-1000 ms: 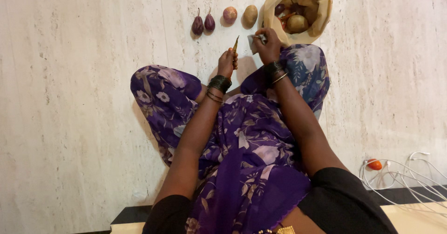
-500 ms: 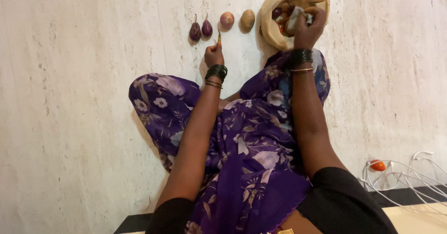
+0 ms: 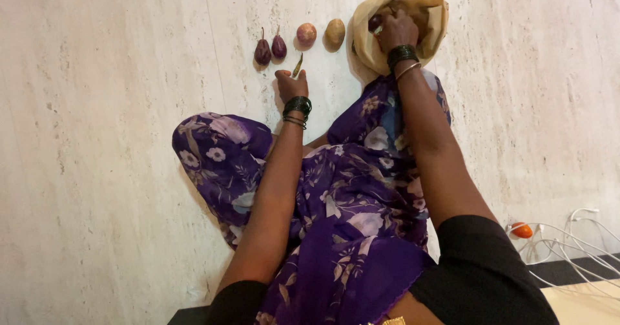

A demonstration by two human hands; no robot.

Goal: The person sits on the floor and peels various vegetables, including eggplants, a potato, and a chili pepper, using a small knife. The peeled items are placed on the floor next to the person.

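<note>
Veg sorting underway: four pieces in a row (image 3: 297,39), more left in cloth bag (image 3: 434,16).
Left hand (image 3: 292,84) pinching green chilli (image 3: 297,65) at row's 6 o'clock; right hand (image 3: 395,31) in bag, grip hidden.

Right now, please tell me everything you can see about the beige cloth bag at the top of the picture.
The beige cloth bag lies on the pale stone floor, to the right of a row of vegetables. It looks like thin, soft fabric, crumpled, with its mouth open and its rim folded outward. The right hand reaches into the opening. A dark purple round vegetable shows inside beside that hand; the other contents are hidden. The bag's lower edge meets the purple flowered cloth over the person's knee.
</note>
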